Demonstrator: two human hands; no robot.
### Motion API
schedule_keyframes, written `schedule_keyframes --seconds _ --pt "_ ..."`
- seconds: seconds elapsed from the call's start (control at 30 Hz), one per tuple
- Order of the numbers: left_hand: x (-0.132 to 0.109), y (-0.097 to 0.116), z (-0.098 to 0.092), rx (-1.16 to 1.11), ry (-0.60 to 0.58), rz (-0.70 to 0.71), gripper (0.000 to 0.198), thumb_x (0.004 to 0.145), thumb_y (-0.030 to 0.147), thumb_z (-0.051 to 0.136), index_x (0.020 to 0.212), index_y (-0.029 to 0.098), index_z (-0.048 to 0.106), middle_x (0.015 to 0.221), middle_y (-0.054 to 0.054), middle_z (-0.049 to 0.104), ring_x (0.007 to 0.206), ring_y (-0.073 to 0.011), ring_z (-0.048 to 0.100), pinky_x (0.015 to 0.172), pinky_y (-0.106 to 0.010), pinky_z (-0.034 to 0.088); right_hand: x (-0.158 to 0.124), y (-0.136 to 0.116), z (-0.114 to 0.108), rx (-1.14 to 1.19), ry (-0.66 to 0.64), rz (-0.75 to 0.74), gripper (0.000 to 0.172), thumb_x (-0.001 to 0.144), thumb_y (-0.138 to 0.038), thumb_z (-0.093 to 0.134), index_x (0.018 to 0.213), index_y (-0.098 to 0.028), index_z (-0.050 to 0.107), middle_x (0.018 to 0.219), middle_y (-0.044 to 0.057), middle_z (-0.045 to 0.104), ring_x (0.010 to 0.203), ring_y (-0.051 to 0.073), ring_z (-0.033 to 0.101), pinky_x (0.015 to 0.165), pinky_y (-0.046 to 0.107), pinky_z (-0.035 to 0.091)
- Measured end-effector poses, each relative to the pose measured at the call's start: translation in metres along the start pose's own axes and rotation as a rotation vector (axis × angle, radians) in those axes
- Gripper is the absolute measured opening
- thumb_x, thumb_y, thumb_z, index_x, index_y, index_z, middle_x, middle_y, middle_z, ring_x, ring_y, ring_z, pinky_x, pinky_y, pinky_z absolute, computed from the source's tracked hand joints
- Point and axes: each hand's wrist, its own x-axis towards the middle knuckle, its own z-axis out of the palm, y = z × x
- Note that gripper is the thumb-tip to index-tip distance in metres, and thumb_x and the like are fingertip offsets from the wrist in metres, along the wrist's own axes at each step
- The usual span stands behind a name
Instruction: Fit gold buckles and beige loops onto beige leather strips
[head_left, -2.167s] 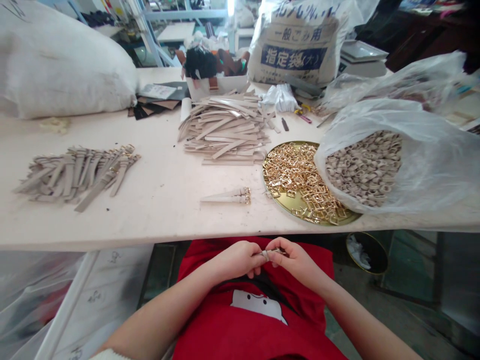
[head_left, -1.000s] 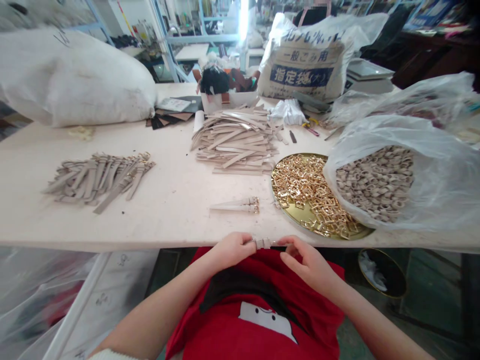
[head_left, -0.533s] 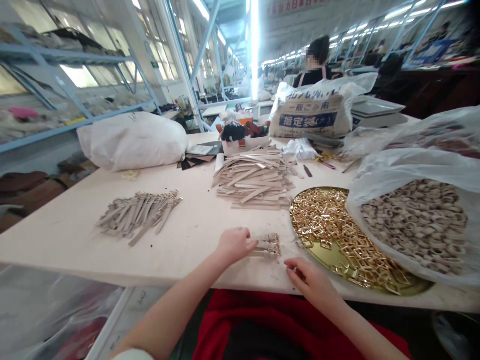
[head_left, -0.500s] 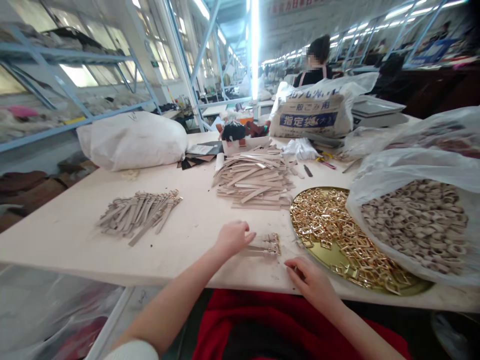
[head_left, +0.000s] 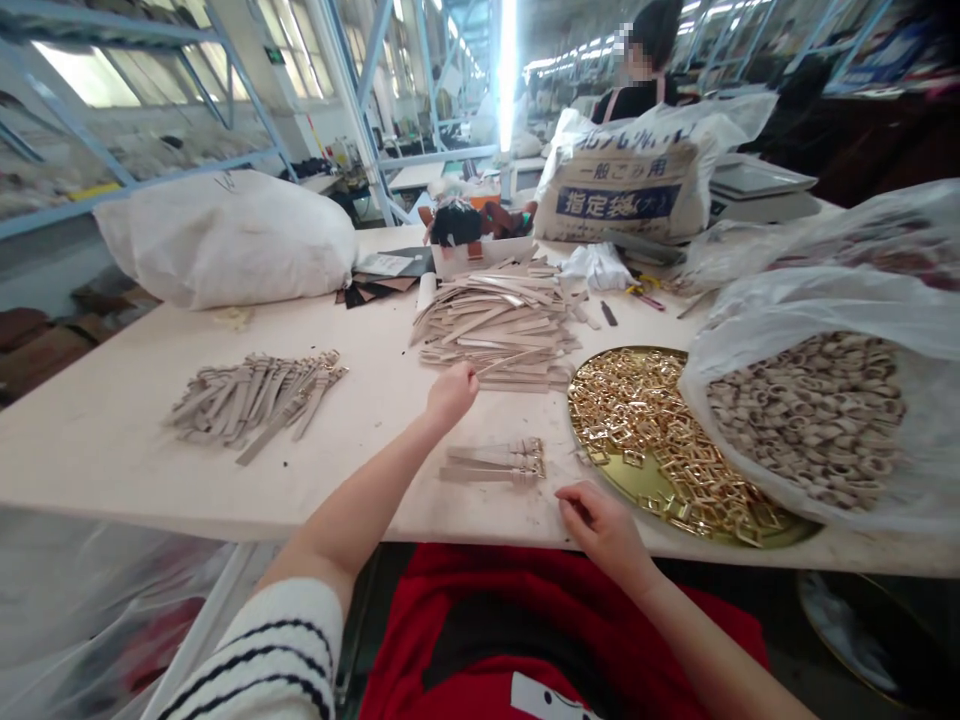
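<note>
Strap pile [head_left: 495, 325]: your left hand [head_left: 450, 395] is touching its near edge.
Grip unclear; your right hand [head_left: 600, 522] is resting half-curled beside buckled straps [head_left: 495, 461].

A red top [head_left: 465, 620] is worn, marked with a dark panel across the chest and a white print [head_left: 551, 695] below it. A white knitted sleeve [head_left: 262, 650] with thin black stripes is seen on the left upper arm. The forearms are left uncovered, and the left hand [head_left: 450, 392] and right hand [head_left: 600, 522] are bare.
</note>
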Motion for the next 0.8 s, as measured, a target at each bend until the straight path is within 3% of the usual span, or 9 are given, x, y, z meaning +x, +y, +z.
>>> schedule_keyframes --seconds 0.1,0.2,0.3,0.4,0.47,0.53,0.6,0.7,0.8 --pt "-0.048 0.009 -0.011 -0.169 -0.085 0.081 0.018 0.084 0.023 0.035 0.089 0.017 0.051 0.077 -0.001 0.064 0.070 -0.0117 0.059 0.065 -0.023 0.044 0.004 -0.003 -0.005 0.241 0.055 0.148 0.028 0.080 -0.040 0.049 0.097 -0.019 0.057 0.076 0.004 0.060 0.066 0.016 0.052 0.060 0.029 0.041" --pt "-0.104 0.016 -0.010 -0.602 -0.337 0.060 0.011 0.079 0.023 0.040 0.078 0.017 0.048 0.064 0.001 0.061 0.060 -0.0109 0.057 0.058 -0.022 0.043 0.007 -0.007 -0.017 0.643 0.168 0.324 0.043 0.080 -0.053 0.043 0.107 -0.020 0.050 0.067 0.000 0.055 0.051 0.011 0.044 0.046 0.024 0.034" --pt "-0.145 0.025 0.000 -0.777 -0.662 -0.017 0.011 0.078 0.026 0.042 0.077 0.016 0.048 0.065 0.001 0.061 0.056 -0.0106 0.056 0.057 -0.023 0.043 0.003 -0.016 -0.026 0.806 0.306 0.464 0.035 0.075 -0.054 0.050 0.083 -0.020 0.051 0.056 -0.006 0.043 0.044 0.007 0.033 0.040 0.020 0.026" --pt "-0.160 0.051 0.013 -0.931 -0.949 -0.044 0.015 0.075 0.026 0.048 0.087 0.015 0.049 0.073 -0.001 0.063 0.065 -0.0117 0.058 0.064 -0.024 0.045 -0.007 -0.029 -0.026 0.735 0.204 0.478 0.031 0.070 -0.047 0.060 0.069 -0.019 0.047 0.053 -0.008 0.037 0.044 0.006 0.033 0.041 0.019 0.027" --pt "-0.160 0.074 0.022 -1.047 -0.999 -0.086 0.015 0.077 0.028 0.047 0.084 0.015 0.048 0.074 -0.002 0.062 0.064 -0.0108 0.058 0.063 -0.024 0.045 -0.011 -0.034 -0.030 0.645 0.068 0.400 0.029 0.072 -0.046 0.058 0.074 -0.019 0.049 0.054 -0.007 0.041 0.046 0.007 0.038 0.044 0.020 0.032" --pt "-0.157 0.096 0.030 -1.162 -0.962 -0.180 0.017 0.078 0.031 0.047 0.083 0.014 0.048 0.069 0.000 0.059 0.055 -0.0081 0.055 0.055 -0.021 0.043 -0.009 -0.032 -0.047 0.472 0.031 0.313 0.027 0.077 -0.046 0.051 0.082 -0.019 0.051 0.060 -0.004 0.049 0.051 0.010 0.045 0.048 0.022 0.037" --pt "-0.153 0.110 0.037 -1.276 -0.936 -0.276 0.019 0.078 0.031 0.048 0.087 0.013 0.048 0.064 0.001 0.056 0.049 -0.0060 0.051 0.048 -0.017 0.039 -0.001 -0.019 -0.083 0.127 0.132 0.266 0.029 0.085 -0.044 0.039 0.089 -0.019 0.053 0.068 0.000 0.055 0.060 0.013 0.052 0.055 0.024 0.041" --pt "-0.149 0.117 0.043 -1.418 -0.948 -0.383 0.023 0.076 0.023 0.051 0.096 0.012 0.050 0.064 0.000 0.055 0.048 -0.0056 0.050 0.043 -0.015 0.038 0.014 0.017 -0.156 -0.743 0.246 0.350 0.031 0.089 -0.034 0.029 0.098 -0.018 0.054 0.090 0.006 0.061 0.081 0.015 0.056 0.071 0.024 0.042" --pt "-0.146 0.120 0.045 -1.498 -0.945 -0.478 0.025 0.073 0.012 0.051 0.097 0.011 0.051 0.072 -0.003 0.058 0.053 -0.0066 0.054 0.046 -0.015 0.042 0.025 0.057 -0.209 -0.905 0.170 0.442 0.024 0.083 -0.023 0.039 0.094 -0.015 0.060 0.099 0.013 0.061 0.087 0.020 0.057 0.073 0.028 0.040"
